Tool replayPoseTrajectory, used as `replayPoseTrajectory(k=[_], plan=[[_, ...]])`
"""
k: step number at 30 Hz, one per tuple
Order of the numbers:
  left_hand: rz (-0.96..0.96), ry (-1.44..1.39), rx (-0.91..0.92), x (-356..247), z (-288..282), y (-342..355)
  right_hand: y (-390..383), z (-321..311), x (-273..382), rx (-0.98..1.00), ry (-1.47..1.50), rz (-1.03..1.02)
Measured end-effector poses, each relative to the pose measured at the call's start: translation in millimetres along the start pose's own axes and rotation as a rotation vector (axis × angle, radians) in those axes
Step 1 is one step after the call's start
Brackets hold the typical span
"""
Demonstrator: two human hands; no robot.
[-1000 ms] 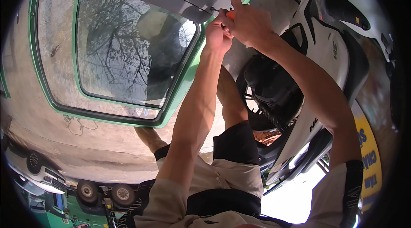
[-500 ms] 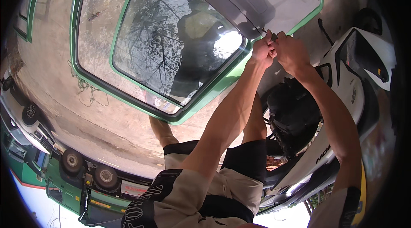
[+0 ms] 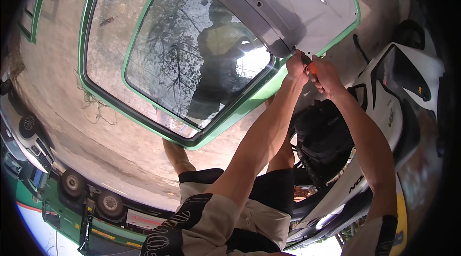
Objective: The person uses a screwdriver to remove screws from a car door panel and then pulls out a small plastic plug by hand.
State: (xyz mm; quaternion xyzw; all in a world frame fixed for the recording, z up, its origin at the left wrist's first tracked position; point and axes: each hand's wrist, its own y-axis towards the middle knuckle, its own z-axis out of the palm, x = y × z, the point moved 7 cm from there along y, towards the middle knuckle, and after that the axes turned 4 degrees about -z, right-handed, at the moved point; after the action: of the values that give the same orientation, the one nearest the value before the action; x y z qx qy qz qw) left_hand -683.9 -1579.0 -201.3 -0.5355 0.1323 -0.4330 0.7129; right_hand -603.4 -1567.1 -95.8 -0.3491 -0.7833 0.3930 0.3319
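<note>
A green-framed vehicle door (image 3: pixel 217 128) carries a dark-tinted window (image 3: pixel 168 54) reflecting branches and a figure, and grey inner trim (image 3: pixel 326 20). At the trim's lower corner, beside the window, my right hand (image 3: pixel 325 76) grips a screwdriver's orange handle (image 3: pixel 312 67), its thumb raised along it. Closed round the front of the tool is my left hand (image 3: pixel 297 68), just left of the right one. The screwdriver's tip lies near the trim edge; whether it sits on a screw is too small to tell.
A white scooter (image 3: pixel 379 150) stands close on my right. Behind lie thin cables (image 3: pixel 91 98) on the concrete (image 3: pixel 62 64). A white car (image 3: pixel 24 136) and a green truck (image 3: pixel 62 208) are at lower left. Another green panel (image 3: pixel 33 25) is at upper left.
The view has shifted, putting the door and hands farther right than a second ago. In the last half second my right hand has dropped slightly, showing more of the orange handle.
</note>
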Motion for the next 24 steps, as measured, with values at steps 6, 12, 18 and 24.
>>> replayPoseTrajectory(k=[6, 12, 18, 24], plan=[[-0.061, -0.184, 0.013, 1, -13, 21, -37, -3, 71, -0.337, -0.769, -0.616], [-0.214, -0.185, 0.022, 17, -5, 15, -31, -3, 57, -0.296, -0.653, -0.403], [-0.110, 0.060, 0.115, -4, 4, 6, -40, 4, 62, -0.307, -0.766, -0.609], [-0.170, -0.051, 0.219, 13, 16, -2, 10, -8, -13, 0.006, 0.412, 0.108]])
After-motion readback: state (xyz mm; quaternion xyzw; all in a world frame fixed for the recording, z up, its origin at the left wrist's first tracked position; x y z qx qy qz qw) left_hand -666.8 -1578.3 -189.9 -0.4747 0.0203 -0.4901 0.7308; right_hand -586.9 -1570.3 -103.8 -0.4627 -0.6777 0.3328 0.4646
